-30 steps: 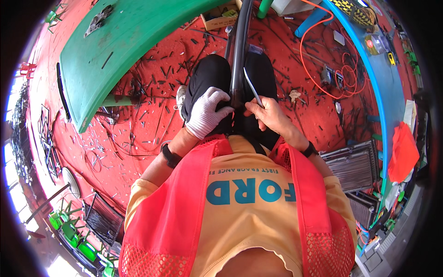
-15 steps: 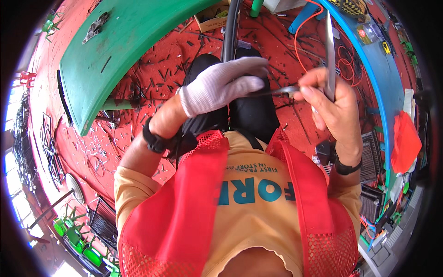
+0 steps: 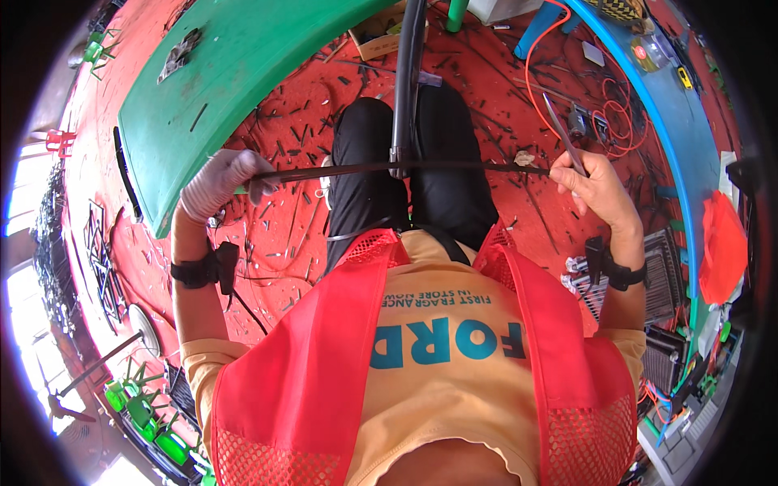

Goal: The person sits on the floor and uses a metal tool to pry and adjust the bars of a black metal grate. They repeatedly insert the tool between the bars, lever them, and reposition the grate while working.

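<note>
Above the lap of a seated person in a red vest, looking down from the head, a dark strip (image 3: 462, 165) runs almost level from hand to hand, passing over the black trousers (image 3: 369, 134) near the knees. The left hand (image 3: 223, 186), in a pale knitted glove, has its fingers curled closed around the strip's left end. The bare right hand (image 3: 596, 188) pinches the other end between its fingertips; the same fingers grip a thin blade (image 3: 565, 138), which points up and slightly left. Each wrist wears a black band.

Between the knees, a long dark tube-like piece (image 3: 409, 73) reaches away toward the top edge, its near end beside the strip; whether the two touch is unclear. A green bench (image 3: 243, 65) curves along the upper left, and a blue bench (image 3: 664, 121) along the right. Small dark scraps litter the red floor (image 3: 288, 223). Near the top stands a cardboard box (image 3: 379, 49); an orange hose (image 3: 528, 73) loops beside the blue bench, and a red cloth (image 3: 721, 247) hangs at far right.
</note>
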Action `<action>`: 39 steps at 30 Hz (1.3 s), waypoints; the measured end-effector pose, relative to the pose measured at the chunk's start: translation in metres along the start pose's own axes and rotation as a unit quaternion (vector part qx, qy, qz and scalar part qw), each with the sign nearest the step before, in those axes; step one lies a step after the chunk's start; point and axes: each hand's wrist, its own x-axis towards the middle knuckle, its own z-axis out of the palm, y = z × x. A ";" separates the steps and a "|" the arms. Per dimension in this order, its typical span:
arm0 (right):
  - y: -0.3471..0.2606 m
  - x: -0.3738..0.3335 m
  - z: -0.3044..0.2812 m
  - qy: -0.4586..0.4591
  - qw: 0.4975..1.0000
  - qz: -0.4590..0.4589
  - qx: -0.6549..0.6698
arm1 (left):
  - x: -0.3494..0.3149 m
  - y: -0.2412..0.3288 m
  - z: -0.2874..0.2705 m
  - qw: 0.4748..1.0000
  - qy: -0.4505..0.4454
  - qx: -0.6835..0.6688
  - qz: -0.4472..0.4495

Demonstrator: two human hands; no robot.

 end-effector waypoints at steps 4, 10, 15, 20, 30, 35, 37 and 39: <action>-0.019 0.009 0.052 -0.027 0.996 -0.079 0.018 | 0.013 0.040 0.022 0.989 -0.019 0.142 0.031; -0.051 0.038 0.135 -0.058 0.976 -0.201 0.054 | 0.047 0.075 0.117 0.952 -0.051 0.268 0.140; -0.040 0.040 0.153 -0.068 0.983 -0.138 0.101 | 0.045 0.040 0.129 0.970 -0.042 0.223 0.084; -0.003 0.053 0.133 0.124 0.955 -0.267 -0.030 | 0.037 0.011 0.103 0.996 0.048 0.068 -0.024; 0.056 0.051 0.127 0.121 0.925 -0.238 -0.269 | 0.032 0.011 0.118 0.988 0.029 0.148 0.039; 0.054 0.062 0.131 0.125 0.919 -0.237 -0.287 | 0.036 0.021 0.122 0.989 0.052 0.132 -0.034; 0.054 0.065 0.133 0.121 0.920 -0.243 -0.282 | 0.036 0.025 0.122 0.987 0.049 0.143 -0.054; 0.055 0.066 0.134 0.109 0.924 -0.236 -0.281 | 0.036 0.027 0.120 0.984 0.045 0.159 -0.067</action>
